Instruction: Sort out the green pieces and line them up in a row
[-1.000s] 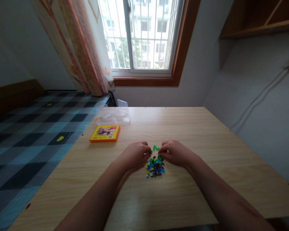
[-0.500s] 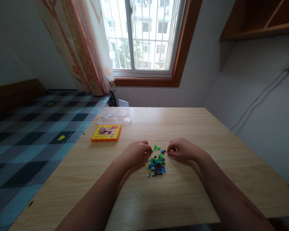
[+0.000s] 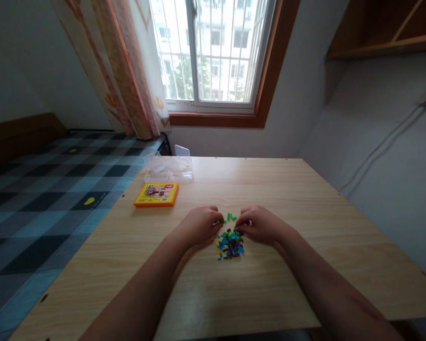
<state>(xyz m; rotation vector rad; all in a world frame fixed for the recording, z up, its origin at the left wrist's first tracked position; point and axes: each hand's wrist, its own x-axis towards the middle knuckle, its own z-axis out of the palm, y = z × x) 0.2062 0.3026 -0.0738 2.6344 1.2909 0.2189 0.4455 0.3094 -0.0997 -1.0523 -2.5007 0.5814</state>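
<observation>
At the far left lies a checked bed cover (image 3: 31, 203), then, on the counter (image 3: 305, 199), a flat yellow-and-orange box (image 3: 156, 195) with a clear plastic container (image 3: 168, 169) behind it. Next comes the left hand (image 3: 203, 222), thumb and fingers brought together in what looks like a pinch on a small green piece (image 3: 218, 221). Between the two hands, nearer the wearer, sits a heap of tiny bricks (image 3: 231, 245) in blue, brown, green and yellow, with loose green bricks (image 3: 230, 217) just beyond it. They look light, stiff and smooth, likely to slip or skitter; opposite side edges, between thumb and forefinger tips, should give the best hold. The right hand (image 3: 257, 223) bends down at the heap's far right edge, fingertips close together; whether it grips anything I cannot tell
</observation>
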